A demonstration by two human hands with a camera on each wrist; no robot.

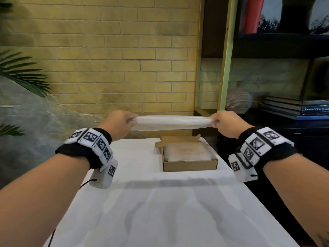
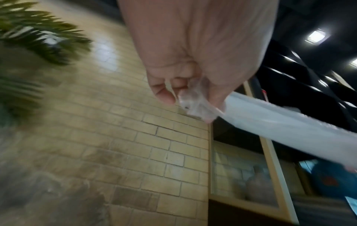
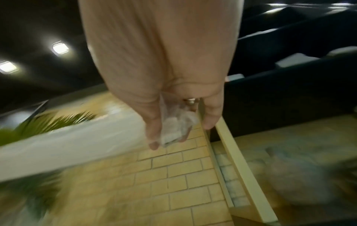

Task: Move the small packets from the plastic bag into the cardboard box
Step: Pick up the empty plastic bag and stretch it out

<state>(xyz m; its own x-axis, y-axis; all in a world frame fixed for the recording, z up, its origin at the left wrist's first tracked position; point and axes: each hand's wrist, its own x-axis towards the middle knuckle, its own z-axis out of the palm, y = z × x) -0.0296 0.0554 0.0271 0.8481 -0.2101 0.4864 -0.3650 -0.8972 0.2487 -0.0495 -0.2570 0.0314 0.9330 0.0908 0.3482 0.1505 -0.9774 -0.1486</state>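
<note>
we pinch the plastic bag [image 1: 170, 122] taut between left hand [image 1: 119, 123] and right hand [image 1: 228, 122], above the cardboard box [image 1: 188, 154] at the desk's [image 1: 160, 202] far edge, probably to tip packets [image 1: 187, 152] in.

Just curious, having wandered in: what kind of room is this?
Probably a styled lounge or studio set: a yellow brick wall, a palm plant, and dark shelving with a ribbed vase and stacked books.

Both hands [image 1: 173, 122] raised, fingers pinched
</note>
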